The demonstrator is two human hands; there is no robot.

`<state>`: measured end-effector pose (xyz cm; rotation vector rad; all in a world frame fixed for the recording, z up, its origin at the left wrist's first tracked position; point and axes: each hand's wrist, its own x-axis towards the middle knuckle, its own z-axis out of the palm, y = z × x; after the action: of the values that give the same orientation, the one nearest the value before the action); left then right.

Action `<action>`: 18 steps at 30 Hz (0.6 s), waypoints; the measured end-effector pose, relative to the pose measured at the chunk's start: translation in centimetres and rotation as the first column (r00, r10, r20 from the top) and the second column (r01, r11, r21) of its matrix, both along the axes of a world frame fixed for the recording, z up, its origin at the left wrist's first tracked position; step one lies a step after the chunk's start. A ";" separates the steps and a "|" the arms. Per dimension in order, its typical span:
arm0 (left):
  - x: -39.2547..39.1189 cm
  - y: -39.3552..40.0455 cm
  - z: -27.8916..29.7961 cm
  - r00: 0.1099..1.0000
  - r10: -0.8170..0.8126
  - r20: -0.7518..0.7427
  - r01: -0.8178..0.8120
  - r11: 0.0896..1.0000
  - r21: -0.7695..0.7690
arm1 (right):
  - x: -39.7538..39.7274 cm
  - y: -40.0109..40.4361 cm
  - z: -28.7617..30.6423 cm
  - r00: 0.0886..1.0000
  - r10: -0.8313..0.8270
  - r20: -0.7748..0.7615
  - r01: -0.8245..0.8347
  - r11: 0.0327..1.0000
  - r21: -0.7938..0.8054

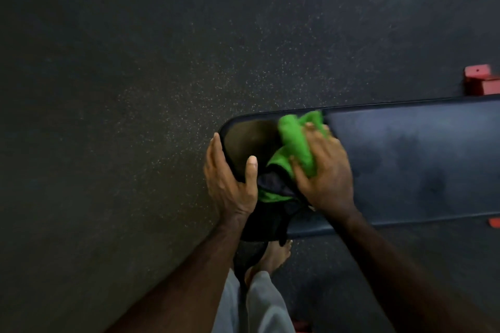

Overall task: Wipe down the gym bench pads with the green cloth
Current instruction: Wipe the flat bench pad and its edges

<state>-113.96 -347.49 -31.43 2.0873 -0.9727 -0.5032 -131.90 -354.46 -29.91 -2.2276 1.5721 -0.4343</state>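
Stretching across the left of the view: dark speckled rubber floor (pixel 113 84). Left hand (pixel 230 181) cupping the rounded end of the bench pad (pixel 411 154), fingers wrapping round the outer rim, thumb lying over the top face, clasping the pad edge. Just right of that thumb, looking worn and brownish, a patch of the pad end lying bare. Bunching up between the two hands: the green cloth (pixel 295 140), bright green, crumpled into folds, a dark lining or dark underside showing at its lower edge, its far corner blurring. Right hand (pixel 324 170) pressing down on the cloth, fingers spreading and curling over the folds, gripping it against the pad top. Running rightward from this hand: the long dark navy pad, smooth, faintly glossy, showing darker blotches on its surface. Beyond the pad's far edge, at the right border, peeking out: red frame pieces (pixel 479 81). Below the hands, showing under the pad: grey trouser legs (pixel 257 305) and a bare foot (pixel 273 257).
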 end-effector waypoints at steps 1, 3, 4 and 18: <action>-0.1 0.0 0.1 1.000 -0.001 -0.009 0.001 1.000 0.002 | -0.6 0.6 0.0 0.979 -0.198 0.051 0.198 0.980 0.008; -0.2 -0.1 0.0 1.000 0.000 -0.007 0.001 1.000 0.008 | 0.0 3.4 0.2 0.906 -0.416 0.070 0.413 0.909 0.059; -0.1 0.0 -0.1 1.000 0.000 0.003 0.000 1.000 0.010 | 0.7 5.3 0.2 0.922 -0.386 0.039 0.382 0.920 0.083; -0.4 -0.4 0.1 0.999 0.037 0.007 -0.037 0.991 0.125 | -0.5 10.5 0.8 0.995 0.059 -0.080 -0.044 0.984 0.172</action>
<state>-114.35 -347.89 -31.34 2.2148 -0.9243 -0.5533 -132.45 -343.98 -29.13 -2.1755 1.5278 -0.1845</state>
